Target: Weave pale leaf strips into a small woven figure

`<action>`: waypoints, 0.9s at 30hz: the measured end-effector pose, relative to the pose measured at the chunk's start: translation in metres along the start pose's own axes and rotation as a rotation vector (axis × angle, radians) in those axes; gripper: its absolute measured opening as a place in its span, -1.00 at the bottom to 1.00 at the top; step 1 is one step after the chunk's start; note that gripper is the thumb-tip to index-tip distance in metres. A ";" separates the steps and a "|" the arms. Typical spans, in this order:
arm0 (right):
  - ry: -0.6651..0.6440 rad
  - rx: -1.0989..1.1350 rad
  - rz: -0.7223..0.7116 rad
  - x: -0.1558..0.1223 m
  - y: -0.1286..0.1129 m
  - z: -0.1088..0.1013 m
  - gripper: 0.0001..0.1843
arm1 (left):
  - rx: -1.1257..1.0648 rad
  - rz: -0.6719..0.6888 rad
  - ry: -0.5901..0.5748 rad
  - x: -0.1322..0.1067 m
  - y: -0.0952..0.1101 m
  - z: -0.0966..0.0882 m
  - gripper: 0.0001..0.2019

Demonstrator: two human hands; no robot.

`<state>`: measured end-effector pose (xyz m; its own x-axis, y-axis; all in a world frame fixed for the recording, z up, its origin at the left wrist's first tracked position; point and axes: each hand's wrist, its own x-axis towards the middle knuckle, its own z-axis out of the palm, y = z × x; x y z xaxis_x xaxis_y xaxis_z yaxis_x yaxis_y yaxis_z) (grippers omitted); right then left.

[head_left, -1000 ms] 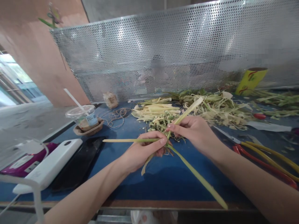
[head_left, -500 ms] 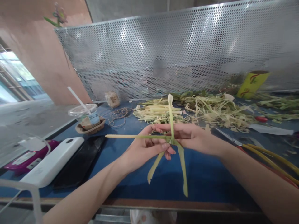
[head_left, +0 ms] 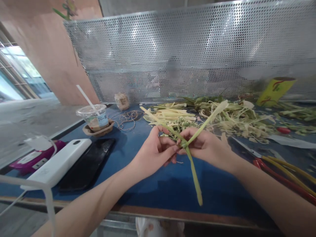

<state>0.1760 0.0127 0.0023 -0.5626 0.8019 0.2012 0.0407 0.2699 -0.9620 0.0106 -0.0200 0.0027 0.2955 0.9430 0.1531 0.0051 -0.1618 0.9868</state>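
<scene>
Pale green leaf strips [head_left: 194, 174] cross at a small woven knot in front of me, their ends sticking out in several directions. My left hand [head_left: 161, 148] pinches the knot from the left, thumb and fingertips together. From the other side my right hand [head_left: 206, 146] grips the strips close by, its fingers curled round them. One strip end points to the upper right, one to the upper left, and one hangs down over the blue table [head_left: 138, 194]. Part of the knot is hidden by my fingers.
Behind my hands lie a pile of cut strips [head_left: 170, 115] and shredded leaves [head_left: 222, 115]. Scissors [head_left: 249, 151] rest at the right. To the left are a phone [head_left: 87, 164], a white power bank [head_left: 59, 163], a drink cup [head_left: 95, 120] and twine [head_left: 129, 118]. A perforated metal screen [head_left: 153, 59] stands behind.
The strips have turned clockwise: the upright end now leans right, and the leftward end points up and left. The lower left end is out of sight. My view has shifted slightly.
</scene>
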 end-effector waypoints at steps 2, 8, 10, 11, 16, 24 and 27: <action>0.033 0.023 0.007 0.001 0.001 0.002 -0.78 | 0.014 0.007 0.000 0.000 0.000 0.000 -0.70; 0.079 0.217 0.008 0.003 0.014 0.001 -0.81 | 0.022 0.036 -0.016 -0.004 0.003 -0.003 -0.70; 0.083 0.299 -0.002 0.002 0.018 0.000 -0.82 | 0.015 0.035 -0.015 -0.006 0.004 -0.004 -0.69; 0.083 0.328 -0.004 0.001 0.019 0.000 -0.83 | 0.008 0.034 -0.014 -0.006 0.004 -0.004 -0.69; 0.004 0.362 -0.018 -0.001 0.013 0.004 -0.82 | -0.038 0.023 -0.020 -0.006 0.003 -0.003 -0.67; 0.073 0.183 -0.129 -0.003 0.000 0.015 -0.75 | -0.184 -0.053 -0.061 -0.003 0.000 -0.002 -0.57; 0.114 0.063 -0.192 -0.004 0.002 0.012 -0.81 | -0.202 -0.016 -0.029 0.000 -0.006 -0.003 -0.69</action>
<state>0.1683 0.0040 -0.0028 -0.4582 0.7949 0.3978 -0.1119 0.3923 -0.9130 0.0072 -0.0182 -0.0033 0.3243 0.9358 0.1383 -0.1812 -0.0820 0.9800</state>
